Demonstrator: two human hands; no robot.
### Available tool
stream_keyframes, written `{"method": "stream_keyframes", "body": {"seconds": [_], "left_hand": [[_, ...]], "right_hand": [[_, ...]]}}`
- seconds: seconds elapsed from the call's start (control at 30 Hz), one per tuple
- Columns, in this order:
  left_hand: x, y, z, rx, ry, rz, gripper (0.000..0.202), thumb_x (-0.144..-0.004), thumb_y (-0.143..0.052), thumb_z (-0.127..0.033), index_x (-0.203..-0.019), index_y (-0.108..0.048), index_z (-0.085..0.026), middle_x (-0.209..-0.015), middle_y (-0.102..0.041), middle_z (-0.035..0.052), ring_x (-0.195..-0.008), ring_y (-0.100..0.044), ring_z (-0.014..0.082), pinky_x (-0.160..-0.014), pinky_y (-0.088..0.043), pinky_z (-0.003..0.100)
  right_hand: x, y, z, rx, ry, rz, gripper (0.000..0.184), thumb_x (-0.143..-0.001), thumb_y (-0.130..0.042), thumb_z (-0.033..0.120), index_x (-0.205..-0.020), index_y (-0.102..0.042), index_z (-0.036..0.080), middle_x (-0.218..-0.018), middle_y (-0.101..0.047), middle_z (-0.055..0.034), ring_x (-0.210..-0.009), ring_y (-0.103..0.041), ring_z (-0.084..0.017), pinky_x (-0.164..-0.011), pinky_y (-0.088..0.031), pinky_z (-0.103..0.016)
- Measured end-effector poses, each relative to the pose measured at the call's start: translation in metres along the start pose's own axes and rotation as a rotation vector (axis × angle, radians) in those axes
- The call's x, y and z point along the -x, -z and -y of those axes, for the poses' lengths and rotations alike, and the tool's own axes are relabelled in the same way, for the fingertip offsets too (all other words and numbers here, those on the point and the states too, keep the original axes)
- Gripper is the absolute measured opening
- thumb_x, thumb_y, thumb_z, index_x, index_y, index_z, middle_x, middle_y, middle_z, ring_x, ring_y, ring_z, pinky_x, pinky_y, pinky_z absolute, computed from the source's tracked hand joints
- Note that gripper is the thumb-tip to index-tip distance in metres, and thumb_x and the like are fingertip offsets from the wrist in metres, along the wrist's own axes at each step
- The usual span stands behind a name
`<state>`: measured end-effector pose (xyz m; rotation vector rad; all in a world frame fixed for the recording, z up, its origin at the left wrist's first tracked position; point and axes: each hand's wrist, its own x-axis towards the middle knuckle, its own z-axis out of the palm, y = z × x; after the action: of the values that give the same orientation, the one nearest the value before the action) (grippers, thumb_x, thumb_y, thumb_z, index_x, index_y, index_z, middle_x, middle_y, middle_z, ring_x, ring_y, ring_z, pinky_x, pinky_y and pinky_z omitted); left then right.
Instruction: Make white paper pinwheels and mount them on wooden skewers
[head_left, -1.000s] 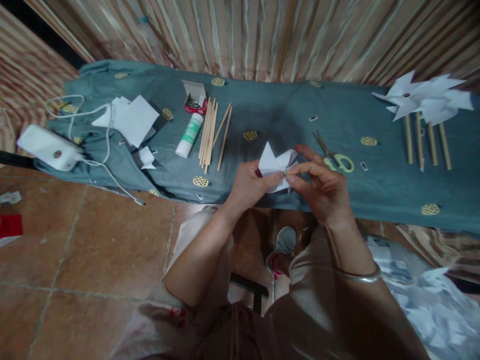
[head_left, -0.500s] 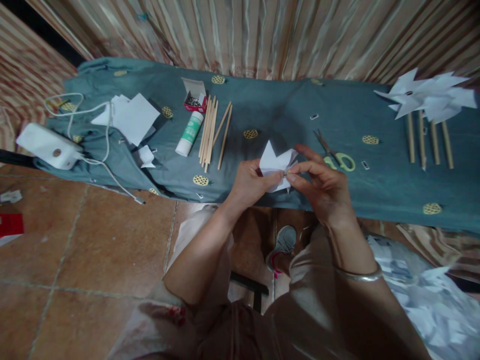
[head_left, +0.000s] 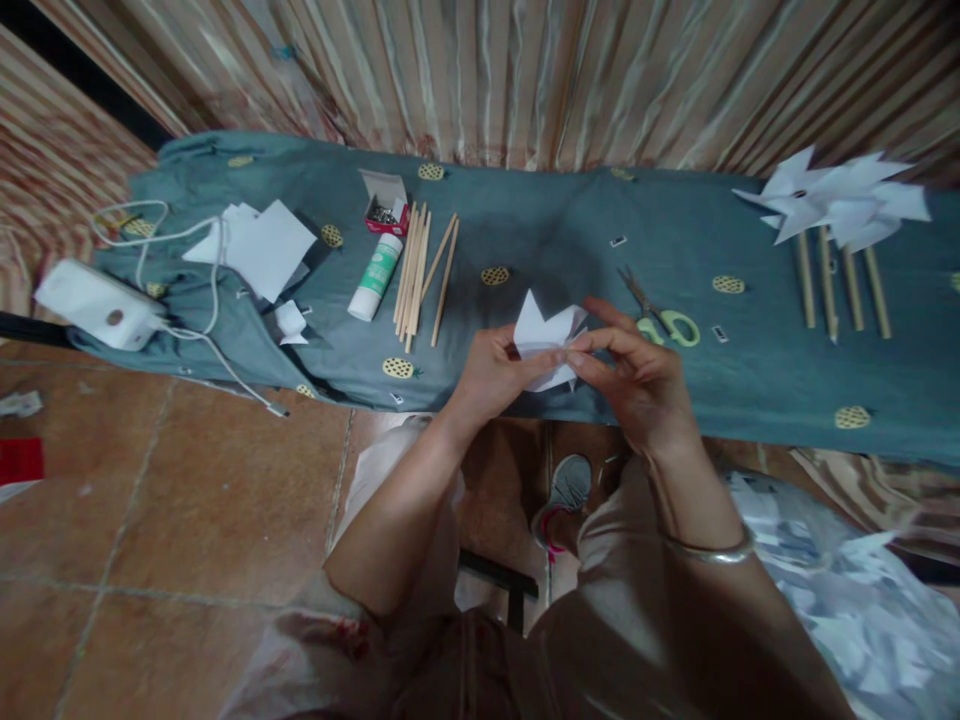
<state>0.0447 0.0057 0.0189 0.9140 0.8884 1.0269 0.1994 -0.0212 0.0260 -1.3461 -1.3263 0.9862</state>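
A folded white paper pinwheel (head_left: 546,332) is held between both my hands above the near edge of the teal cloth (head_left: 540,225). My left hand (head_left: 495,372) pinches its left side with closed fingers. My right hand (head_left: 637,375) pinches at the paper's centre with thumb and forefinger. Something small may sit between those fingertips, too small to name. Green-handled scissors (head_left: 667,318) lie just right of my right hand. Several wooden sticks (head_left: 418,270) and a glue stick (head_left: 376,276) lie to the left of my hands.
Finished white pinwheels (head_left: 836,200) on sticks lie at the far right. A small red box of pins (head_left: 381,208), loose white paper sheets (head_left: 259,245) and a white charger with cable (head_left: 94,300) lie at the left. Striped fabric hangs behind; tiled floor lies below.
My hands and the paper have stayed almost in place; the view has shifted slightly. My right fingertips have closed in a little on the paper's centre.
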Motion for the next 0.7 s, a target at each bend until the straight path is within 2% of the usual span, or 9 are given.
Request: {"method": "stream_keyframes", "body": {"seconds": [0.13,0.2,0.27,0.37,0.43,0.5,0.7], "left_hand": [[0.001,0.0,-0.003,0.011,0.002,-0.009,0.039,-0.053,-0.086,-0.039,-0.079,-0.073,-0.013,-0.074,-0.072,0.0029,-0.066,-0.063,0.0136,-0.066,-0.05,0.027],[0.001,0.0,-0.004,0.007,0.006,-0.026,0.038,-0.053,-0.086,-0.039,-0.077,-0.073,-0.013,-0.074,-0.072,0.0029,-0.065,-0.063,0.0135,-0.066,-0.05,0.026],[0.001,0.0,-0.006,0.001,0.013,-0.042,0.037,-0.053,-0.086,-0.039,-0.076,-0.074,-0.013,-0.073,-0.072,0.0027,-0.064,-0.063,0.0133,-0.065,-0.05,0.026],[0.002,0.0,-0.006,-0.009,0.021,-0.048,0.035,-0.055,-0.086,-0.038,-0.076,-0.074,-0.014,-0.074,-0.072,0.002,-0.065,-0.063,0.0131,-0.066,-0.049,0.026],[0.002,0.0,-0.006,-0.004,0.029,-0.043,0.035,-0.055,-0.086,-0.038,-0.077,-0.074,-0.014,-0.073,-0.072,0.0018,-0.065,-0.063,0.0129,-0.066,-0.049,0.025],[0.001,0.0,-0.007,0.015,0.042,-0.039,0.037,-0.053,-0.087,-0.038,-0.077,-0.074,-0.013,-0.072,-0.072,0.002,-0.064,-0.062,0.0125,-0.065,-0.049,0.025],[0.001,-0.001,-0.007,0.033,0.085,-0.038,0.038,-0.05,-0.087,-0.039,-0.073,-0.074,-0.012,-0.068,-0.07,0.0015,-0.059,-0.058,0.0105,-0.06,-0.046,0.023]], "right_hand": [[0.0,-0.004,-0.002,0.002,0.005,-0.052,0.009,-0.073,-0.074,0.027,-0.081,-0.07,0.025,-0.137,-0.054,-0.0034,-0.129,-0.048,-0.025,-0.109,-0.037,-0.046],[0.0,-0.007,-0.002,-0.023,-0.019,-0.116,0.026,-0.069,-0.077,0.028,-0.092,-0.068,0.025,-0.14,-0.05,-0.005,-0.131,-0.046,-0.025,-0.11,-0.036,-0.046],[-0.001,-0.01,-0.003,-0.092,-0.06,-0.177,0.05,-0.063,-0.081,0.028,-0.109,-0.062,0.026,-0.141,-0.049,-0.0069,-0.131,-0.046,-0.025,-0.11,-0.037,-0.045],[-0.002,-0.013,-0.003,-0.25,-0.136,-0.157,0.072,-0.06,-0.082,0.031,-0.125,-0.049,0.027,-0.126,-0.061,-0.0081,-0.116,-0.059,-0.025,-0.099,-0.048,-0.042],[-0.003,-0.014,-0.002,-0.326,-0.194,-0.097,0.075,-0.062,-0.081,0.033,-0.127,-0.045,0.026,-0.109,-0.07,-0.0061,-0.097,-0.068,-0.023,-0.087,-0.054,-0.04],[-0.004,-0.014,0.001,-0.364,-0.238,-0.066,0.076,-0.062,-0.081,0.033,-0.127,-0.044,0.024,-0.095,-0.073,-0.0032,-0.084,-0.069,-0.021,-0.079,-0.056,-0.037],[-0.004,-0.011,0.011,-0.439,-0.279,-0.026,0.067,-0.059,-0.083,0.032,-0.117,-0.05,0.024,-0.081,-0.073,-0.0001,-0.074,-0.069,-0.02,-0.071,-0.055,-0.033]]}}
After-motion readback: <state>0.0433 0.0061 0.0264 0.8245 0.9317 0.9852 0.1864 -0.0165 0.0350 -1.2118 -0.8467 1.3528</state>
